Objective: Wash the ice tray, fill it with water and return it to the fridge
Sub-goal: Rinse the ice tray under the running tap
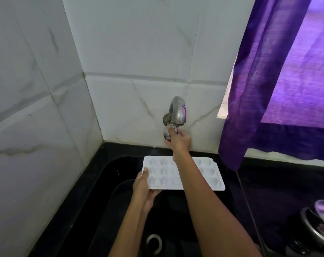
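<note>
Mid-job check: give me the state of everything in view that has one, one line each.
Tap: no water seen running.
Tap knob: gripped by right hand.
Ice tray: held level over the sink by left hand, cavities up; contents unclear.
Drain: open, unplugged.
Curtain: hanging, drawn across window.
</note>
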`<state>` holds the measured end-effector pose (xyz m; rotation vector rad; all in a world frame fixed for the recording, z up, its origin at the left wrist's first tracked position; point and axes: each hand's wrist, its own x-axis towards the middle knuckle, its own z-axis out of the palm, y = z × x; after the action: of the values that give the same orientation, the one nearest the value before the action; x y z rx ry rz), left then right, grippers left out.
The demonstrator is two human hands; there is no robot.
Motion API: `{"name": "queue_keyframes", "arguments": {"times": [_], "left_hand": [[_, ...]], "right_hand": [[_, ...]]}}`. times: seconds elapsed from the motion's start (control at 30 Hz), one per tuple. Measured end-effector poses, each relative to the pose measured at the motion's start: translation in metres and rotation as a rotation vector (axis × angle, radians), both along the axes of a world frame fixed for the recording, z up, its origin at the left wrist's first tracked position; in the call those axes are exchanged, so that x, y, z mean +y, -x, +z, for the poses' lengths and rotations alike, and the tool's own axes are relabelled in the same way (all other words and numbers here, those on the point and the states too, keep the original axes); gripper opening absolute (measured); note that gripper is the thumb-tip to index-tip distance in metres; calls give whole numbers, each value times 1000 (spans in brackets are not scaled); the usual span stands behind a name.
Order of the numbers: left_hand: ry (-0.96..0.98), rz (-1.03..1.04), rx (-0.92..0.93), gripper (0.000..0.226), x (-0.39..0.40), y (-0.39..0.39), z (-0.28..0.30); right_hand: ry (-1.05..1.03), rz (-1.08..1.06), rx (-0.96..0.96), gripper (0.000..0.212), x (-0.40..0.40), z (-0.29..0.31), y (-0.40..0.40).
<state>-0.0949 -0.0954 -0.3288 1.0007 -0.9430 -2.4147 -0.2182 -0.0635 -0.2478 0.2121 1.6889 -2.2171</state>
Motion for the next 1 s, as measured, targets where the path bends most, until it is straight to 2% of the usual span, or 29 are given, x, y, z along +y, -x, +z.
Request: {"name": "queue_keyframes", "arguments": {"times": [0.1,0.23,0.37,0.43,0.5,0.57,0.6,0.67,0.8,0.9,1.0], "left_hand": [[-10,8,-9,29,3,4,-5],[-43,15,-5,27,5,2,-8],[-44,23,-4,29,5,-2,-8],[-40,29,-8,29,6,-5,-10],[-43,39,-19,31,5,-7,-12],[-45,50,-33,33,5,-7,-13],[-41,56,-42,35,6,-7,-14],[-17,68,-67,40,10,-8,-19],[-37,67,-103,44,15,-17,-30],[-89,90,-110,42,18,-22,-31],[-113,107,-106,43,14,-29,-36]], "right_hand": [[-146,-44,136,37,-1,1,2],[-517,-76,473,23,-5,0,-1],[-637,-52,597,25,-3,-2,-7],[-616,1,647,25,3,-4,-13],[-666,85,639,46,11,-18,-26],[-878,203,592,72,17,-43,-46],[-995,262,577,77,19,-54,-57],[-1182,406,633,71,22,-71,-77],[-1318,767,886,59,32,-88,-93],[-1482,734,800,73,52,-95,-81],[-1524,539,527,89,81,-100,-65]]}}
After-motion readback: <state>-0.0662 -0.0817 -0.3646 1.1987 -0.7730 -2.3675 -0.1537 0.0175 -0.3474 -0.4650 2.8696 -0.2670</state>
